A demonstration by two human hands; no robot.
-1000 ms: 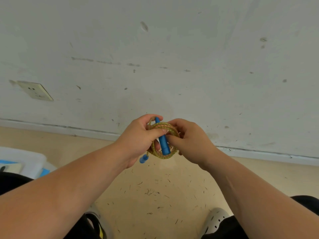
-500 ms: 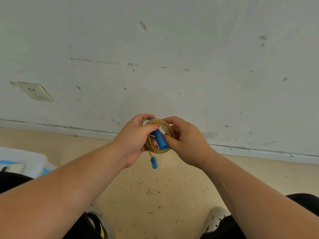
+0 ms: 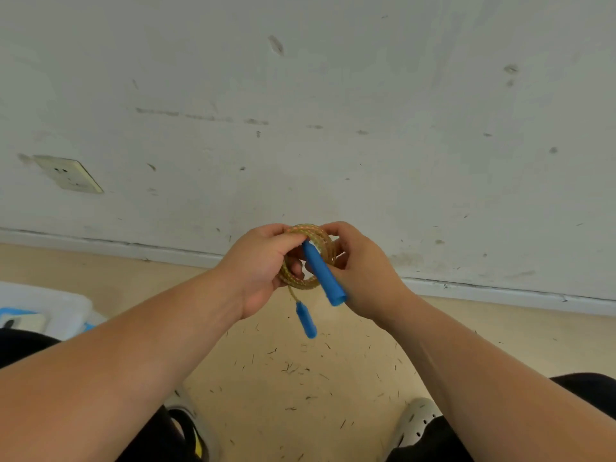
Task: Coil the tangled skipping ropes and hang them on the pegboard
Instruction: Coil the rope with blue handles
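A yellow braided skipping rope [image 3: 301, 283] is wound into a small tight coil held in mid-air in front of the wall. My left hand [image 3: 263, 265] grips the coil's left side, with its thumb over the top. My right hand [image 3: 360, 268] pinches the coil's right side. One blue handle [image 3: 323, 275] lies slanted across the front of the coil. The other blue handle [image 3: 306, 320] dangles below on a short length of rope. No pegboard is in view.
A scuffed white wall [image 3: 333, 128] with an electric socket [image 3: 68, 173] rises ahead above a skirting board. On the beige floor [image 3: 300, 378] lie small bits of debris. A white bin [image 3: 43, 308] sits at the left. My shoes [image 3: 415, 418] show at the bottom.
The dangling handle has dropped from beside my left hand to hang straight below the coil. The front handle has tilted and slid down to the right.
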